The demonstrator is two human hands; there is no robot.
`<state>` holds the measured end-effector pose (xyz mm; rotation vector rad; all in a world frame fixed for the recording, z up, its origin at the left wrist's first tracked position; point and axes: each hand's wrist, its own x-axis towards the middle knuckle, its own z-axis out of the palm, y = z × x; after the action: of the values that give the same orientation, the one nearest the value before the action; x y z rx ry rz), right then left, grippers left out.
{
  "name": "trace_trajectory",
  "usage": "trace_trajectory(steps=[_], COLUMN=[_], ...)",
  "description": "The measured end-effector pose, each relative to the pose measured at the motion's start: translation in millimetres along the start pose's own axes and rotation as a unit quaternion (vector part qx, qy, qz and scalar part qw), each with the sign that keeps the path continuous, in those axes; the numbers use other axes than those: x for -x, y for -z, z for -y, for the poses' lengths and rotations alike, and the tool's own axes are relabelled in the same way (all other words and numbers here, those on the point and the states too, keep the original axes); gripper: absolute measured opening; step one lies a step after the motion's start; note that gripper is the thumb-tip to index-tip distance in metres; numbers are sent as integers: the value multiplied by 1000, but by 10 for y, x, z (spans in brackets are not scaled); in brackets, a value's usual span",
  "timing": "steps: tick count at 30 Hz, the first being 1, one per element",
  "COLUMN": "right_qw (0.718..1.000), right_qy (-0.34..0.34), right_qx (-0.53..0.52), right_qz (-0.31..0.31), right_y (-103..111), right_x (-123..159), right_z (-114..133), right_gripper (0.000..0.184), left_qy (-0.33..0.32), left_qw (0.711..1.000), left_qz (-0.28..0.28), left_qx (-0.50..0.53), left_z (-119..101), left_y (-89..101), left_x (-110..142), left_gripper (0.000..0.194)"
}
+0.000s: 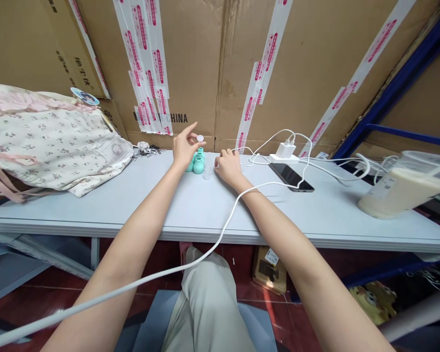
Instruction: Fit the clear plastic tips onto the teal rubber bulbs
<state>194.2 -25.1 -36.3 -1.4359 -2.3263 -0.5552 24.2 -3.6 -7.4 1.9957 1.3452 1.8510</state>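
Observation:
My left hand [185,149] pinches a small round whitish cap [200,139] between thumb and finger, with its index finger raised. Right under the cap stand several small teal bottles [198,165] with round bodies and narrow necks, close together on the table. My right hand [228,165] is low at the tabletop, just right of the bottles, its fingers curled and pressed together. Whatever lies in those fingers is hidden. Between the bottles and my right hand are small clear plastic pieces [207,172], too faint to make out fully.
A floral cloth bag [58,142] and keys [148,149] lie at left. To the right are a phone [291,176], a white charger [286,149] and a cup of milky drink [399,190]. A white cable [190,264] crosses over my right forearm. Cardboard [194,68] stands behind.

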Motion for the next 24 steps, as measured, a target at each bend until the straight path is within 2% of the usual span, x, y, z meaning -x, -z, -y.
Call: trace_trajectory(steps=[8, 12, 14, 16, 17, 19, 22, 24], right_qw=[1000, 999, 997, 984, 971, 925, 838, 796], right_qy=[-11, -13, -41, -91, -115, -144, -139, -122], right_qx=[-5, -27, -65, -142, -196, -325, -495, -562], right_qz=[12, 16, -5, -52, -80, -132, -182, -190], right_y=[-32, 51, 131, 219, 259, 316, 326, 290], right_x=[-20, -17, -29, -59, -80, -128, -194, -218], right_z=[31, 21, -15, -73, -107, -174, -234, -235], right_gripper=[26, 20, 17, 15, 15, 17, 18, 18], left_qy=[-11, -15, -19, -34, -46, -72, -98, -100], left_qw=[999, 997, 996, 995, 993, 989, 984, 983], left_qz=[7, 25, 34, 47, 57, 81, 103, 103], left_qx=[-37, -67, -80, -86, -89, -96, -111, -117], left_z=[40, 28, 3, -35, -57, -103, -161, -188], left_y=[10, 24, 28, 20, 11, -17, -67, -92], left_x=[-1, -11, -15, -13, -8, 13, 67, 106], left_gripper=[36, 24, 24, 28, 29, 31, 37, 45])
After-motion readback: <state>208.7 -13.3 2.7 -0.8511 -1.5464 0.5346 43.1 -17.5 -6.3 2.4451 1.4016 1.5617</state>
